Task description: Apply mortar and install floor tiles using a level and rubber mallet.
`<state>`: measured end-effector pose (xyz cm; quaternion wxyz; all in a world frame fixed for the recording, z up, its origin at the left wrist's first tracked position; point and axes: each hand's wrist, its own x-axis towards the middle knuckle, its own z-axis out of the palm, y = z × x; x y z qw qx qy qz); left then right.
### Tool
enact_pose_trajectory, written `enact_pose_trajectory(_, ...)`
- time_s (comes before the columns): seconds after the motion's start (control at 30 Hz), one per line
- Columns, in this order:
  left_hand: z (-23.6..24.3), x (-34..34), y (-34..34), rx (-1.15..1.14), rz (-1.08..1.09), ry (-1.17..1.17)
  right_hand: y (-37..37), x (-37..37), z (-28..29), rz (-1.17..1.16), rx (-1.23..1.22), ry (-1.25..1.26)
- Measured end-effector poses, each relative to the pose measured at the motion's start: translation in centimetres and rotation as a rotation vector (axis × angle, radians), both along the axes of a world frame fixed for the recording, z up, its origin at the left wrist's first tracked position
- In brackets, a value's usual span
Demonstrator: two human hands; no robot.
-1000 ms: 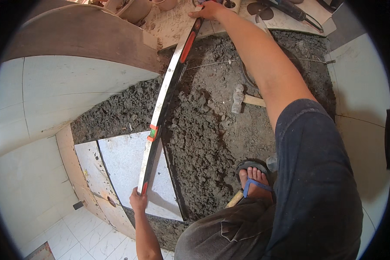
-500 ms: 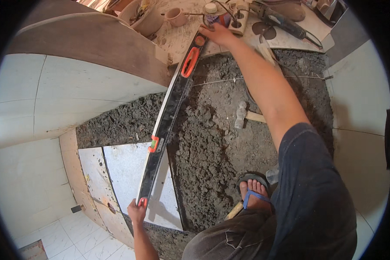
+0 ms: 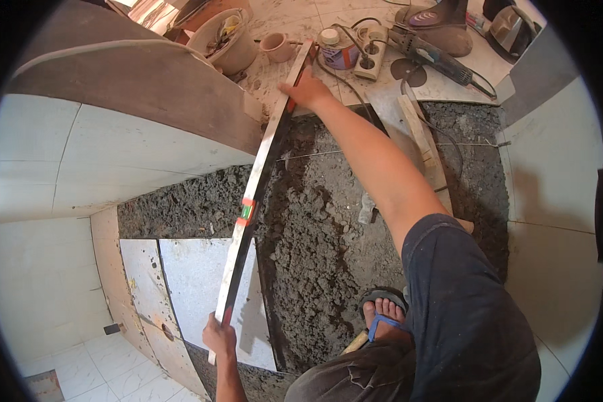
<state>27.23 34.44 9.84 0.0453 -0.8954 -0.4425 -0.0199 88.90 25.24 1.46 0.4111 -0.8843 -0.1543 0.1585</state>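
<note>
A long spirit level (image 3: 256,175) slants between my two hands, its pale narrow edge turned up and a green vial in an orange frame near its middle. My left hand (image 3: 220,336) is wrapped round its near end, above a white floor tile (image 3: 187,281). Close to the far end, my right hand (image 3: 306,90) grips it. The level passes over the tile and rough grey mortar (image 3: 308,234); whether it touches them I cannot tell. Partly hidden behind my right forearm is a hammer (image 3: 366,209) on the mortar.
A string (image 3: 318,155) crosses above the mortar. Beyond are a bucket (image 3: 231,50), a clay-coloured pot (image 3: 275,47), a can (image 3: 338,52), a power strip (image 3: 370,61), an angle grinder (image 3: 435,59) and a boot (image 3: 442,30). A wooden strip (image 3: 422,137) lies right of my forearm.
The level has turned from showing its broad dark side to showing its pale edge. My right hand has shifted from its far end nearer along it. My view has tilted slightly up.
</note>
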Motion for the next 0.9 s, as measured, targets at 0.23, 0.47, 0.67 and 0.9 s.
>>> enact_pose_trajectory(0.23, -1.9, 5.7, -0.3, -0.119, 0.022, 0.122, 1.4, 5.1, -1.6, -0.084, 0.003, 0.024)
enact_pose_trajectory(0.47, -2.8, 8.8, 1.8, -0.190, -0.058, 0.185, 2.8, 9.0, -4.1, -0.130, -0.059, -0.528)
enact_pose_trajectory(0.67, -2.8, 10.8, 2.4, -0.315, -0.024, 0.313, 3.8, 13.5, -4.1, 0.028, -0.252, -0.288)
enact_pose_trajectory(0.9, -2.8, 10.7, 3.0, -0.388, 0.003, 0.320, 2.0, 9.6, 1.0, 0.071, -0.321, -0.133)
